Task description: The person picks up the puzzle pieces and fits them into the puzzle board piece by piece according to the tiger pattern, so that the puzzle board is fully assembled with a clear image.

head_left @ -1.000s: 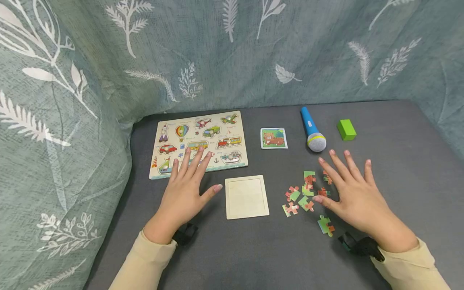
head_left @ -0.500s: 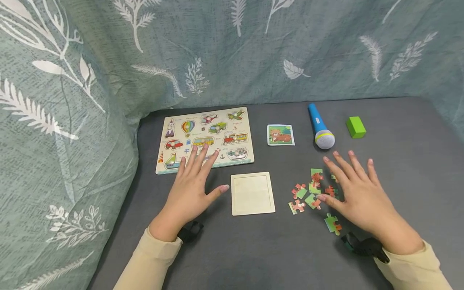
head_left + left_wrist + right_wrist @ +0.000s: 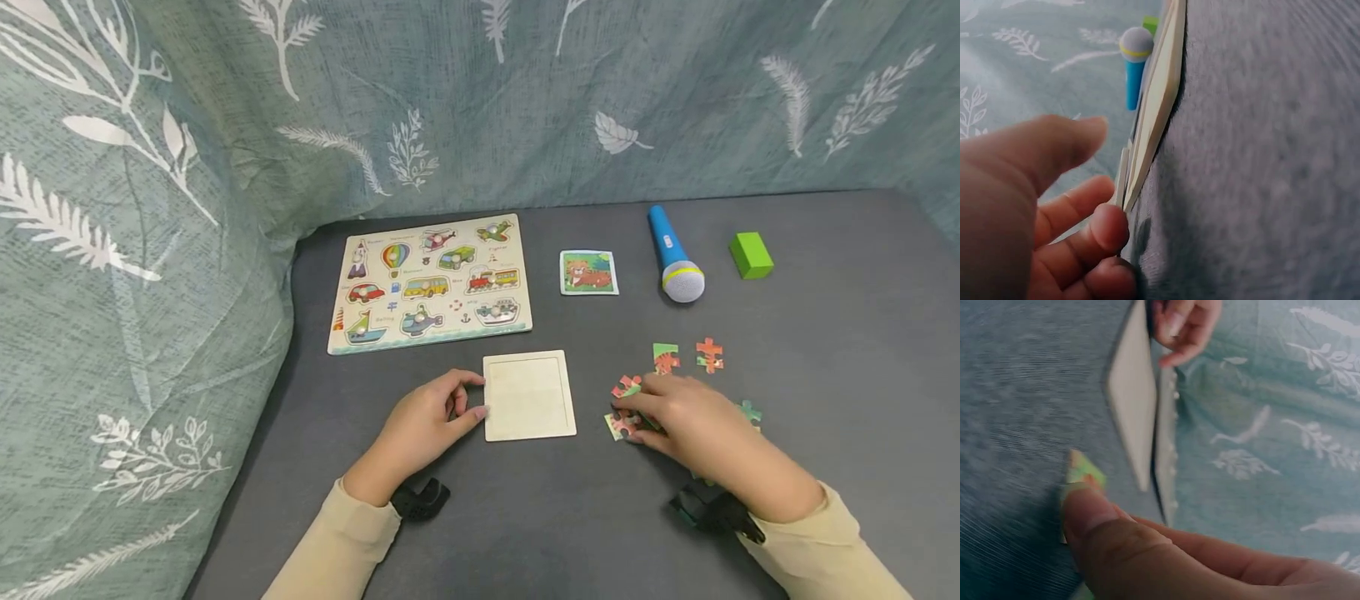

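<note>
Several pieces (image 3: 621, 427) lie on the desk (image 3: 555, 525) to the right of the tray (image 3: 529, 396), likely so the right hand (image 3: 693, 421) can reach them easily. That hand bends over them, its grip narrow, thumb and fingers at one piece; whether they truly pinch it, I cannot tell. The left hand (image 3: 423, 425) has thumb and index apart at the tray's left edge, probably to steady it, its grip loose and pinching nothing. The card (image 3: 588, 273) lies flat beyond, perhaps to keep its picture in sight.

A draped-off play corner, I'd say: leafy cloth (image 3: 525, 125) hangs round a grey bench (image 3: 585, 533) bearing jigsaw pieces (image 3: 665, 358) and a toy microphone (image 3: 675, 254).
</note>
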A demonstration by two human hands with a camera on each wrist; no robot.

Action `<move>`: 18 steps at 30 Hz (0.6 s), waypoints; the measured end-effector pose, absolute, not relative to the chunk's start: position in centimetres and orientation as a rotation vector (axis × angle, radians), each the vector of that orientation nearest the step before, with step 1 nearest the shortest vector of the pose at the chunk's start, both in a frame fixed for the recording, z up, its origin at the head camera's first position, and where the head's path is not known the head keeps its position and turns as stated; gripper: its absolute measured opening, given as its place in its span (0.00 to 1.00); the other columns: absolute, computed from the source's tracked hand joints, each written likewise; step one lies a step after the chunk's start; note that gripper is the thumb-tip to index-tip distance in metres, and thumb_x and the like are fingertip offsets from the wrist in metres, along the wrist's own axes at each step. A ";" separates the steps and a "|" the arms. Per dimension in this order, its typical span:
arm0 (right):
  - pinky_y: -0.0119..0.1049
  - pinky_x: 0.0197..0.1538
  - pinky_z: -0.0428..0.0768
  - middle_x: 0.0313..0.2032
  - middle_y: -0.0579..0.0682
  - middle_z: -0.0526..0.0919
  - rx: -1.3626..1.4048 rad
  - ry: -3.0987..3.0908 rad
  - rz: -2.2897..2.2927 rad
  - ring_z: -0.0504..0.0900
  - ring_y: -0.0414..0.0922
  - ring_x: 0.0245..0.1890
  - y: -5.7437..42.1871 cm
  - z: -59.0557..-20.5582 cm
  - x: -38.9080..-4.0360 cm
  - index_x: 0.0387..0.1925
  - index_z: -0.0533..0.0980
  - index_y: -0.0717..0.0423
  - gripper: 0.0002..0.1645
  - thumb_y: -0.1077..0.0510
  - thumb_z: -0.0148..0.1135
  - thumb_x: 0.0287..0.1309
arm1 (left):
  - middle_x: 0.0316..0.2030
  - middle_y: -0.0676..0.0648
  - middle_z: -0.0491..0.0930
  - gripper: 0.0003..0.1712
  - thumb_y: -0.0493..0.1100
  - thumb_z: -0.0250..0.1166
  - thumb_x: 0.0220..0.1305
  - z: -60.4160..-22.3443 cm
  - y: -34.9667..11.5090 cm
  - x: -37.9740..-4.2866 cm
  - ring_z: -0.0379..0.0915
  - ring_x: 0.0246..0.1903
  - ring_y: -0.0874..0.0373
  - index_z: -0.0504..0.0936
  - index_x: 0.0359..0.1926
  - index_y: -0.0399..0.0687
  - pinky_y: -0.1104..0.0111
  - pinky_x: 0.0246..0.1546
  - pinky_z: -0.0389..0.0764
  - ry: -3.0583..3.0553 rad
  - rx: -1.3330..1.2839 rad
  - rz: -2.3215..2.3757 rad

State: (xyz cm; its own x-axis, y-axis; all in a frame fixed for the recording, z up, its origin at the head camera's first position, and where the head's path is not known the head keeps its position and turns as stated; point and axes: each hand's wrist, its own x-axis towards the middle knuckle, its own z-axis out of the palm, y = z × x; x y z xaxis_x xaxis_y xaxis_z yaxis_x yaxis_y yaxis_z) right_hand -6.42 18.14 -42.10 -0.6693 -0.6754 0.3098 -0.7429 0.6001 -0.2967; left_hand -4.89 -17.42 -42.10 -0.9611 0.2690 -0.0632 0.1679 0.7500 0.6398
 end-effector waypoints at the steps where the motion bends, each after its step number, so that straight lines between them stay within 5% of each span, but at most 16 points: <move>1: 0.36 0.29 0.72 0.29 0.38 0.71 1.188 -2.665 0.618 0.69 0.37 0.24 18.1 -42.3 -6.5 0.45 0.89 0.51 0.24 0.57 0.88 0.42 | 0.29 0.59 0.71 0.24 0.48 0.76 0.67 -42.2 -17.4 -4.9 0.61 0.21 0.65 0.82 0.60 0.48 0.70 0.24 0.64 2.804 0.367 0.973; 9: 0.30 0.27 0.72 0.30 0.37 0.73 1.214 -2.555 0.756 0.73 0.32 0.25 18.3 -43.2 -6.7 0.39 0.91 0.46 0.20 0.60 0.88 0.39 | 0.32 0.58 0.66 0.43 0.57 0.82 0.56 -42.4 -17.5 -5.0 0.59 0.26 0.64 0.79 0.69 0.46 0.69 0.28 0.64 2.878 0.596 0.717; 18: 0.32 0.33 0.75 0.35 0.38 0.77 1.301 -2.533 0.882 0.75 0.34 0.30 18.0 -43.8 -6.7 0.43 0.90 0.49 0.23 0.67 0.86 0.42 | 0.31 0.59 0.65 0.44 0.56 0.83 0.55 -42.9 -17.7 -4.4 0.57 0.26 0.64 0.79 0.70 0.47 0.70 0.27 0.64 2.941 0.663 0.678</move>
State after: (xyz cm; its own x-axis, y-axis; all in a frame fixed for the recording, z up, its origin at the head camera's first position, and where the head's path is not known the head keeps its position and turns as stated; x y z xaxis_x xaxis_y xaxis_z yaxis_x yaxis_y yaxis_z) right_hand -6.72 18.03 -43.78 -0.6086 -0.6897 0.3923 -0.7842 0.4477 -0.4296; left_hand -4.39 -17.71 -42.91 -0.9068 0.4192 0.0453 0.3967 0.8118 0.4285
